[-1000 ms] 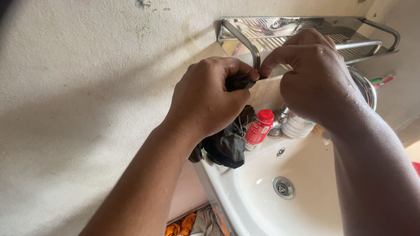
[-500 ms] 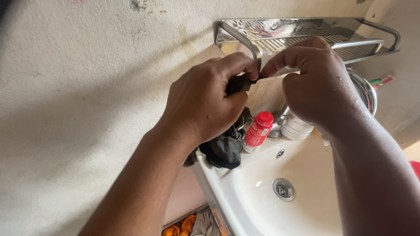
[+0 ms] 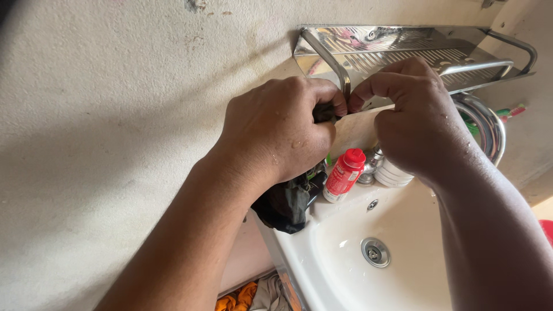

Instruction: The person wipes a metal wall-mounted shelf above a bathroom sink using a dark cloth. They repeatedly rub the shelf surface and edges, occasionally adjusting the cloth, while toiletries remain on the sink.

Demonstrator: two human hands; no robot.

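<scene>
Left hand is bunched tight around a dark cloth, with the fingers curled shut on its top part. Right hand is pinched together too, thumb and fingertips meeting the left ones just below the shiny shelf rail. I cannot tell what small bit the right hand nips, because the fingers hide it.

Most of the cloth hangs down under the left hand, below the rail, and droops over the corner of the white sink.

What might go wrong? The cloth looks soft, limp and maybe wet. If a hand lets go, it could slide off and drop toward the orange clothes far below the rail. Both hands have water drops on them, so the grip may be slippery. The red bottle stands right beside the hanging cloth, below the rail. A swing of the cloth could knock it into the bowl.

The rail is hard, smooth, round metal that shines like a mirror. The sink is glossy and curved. The wall beside the rail is rough and bumpy.
</scene>
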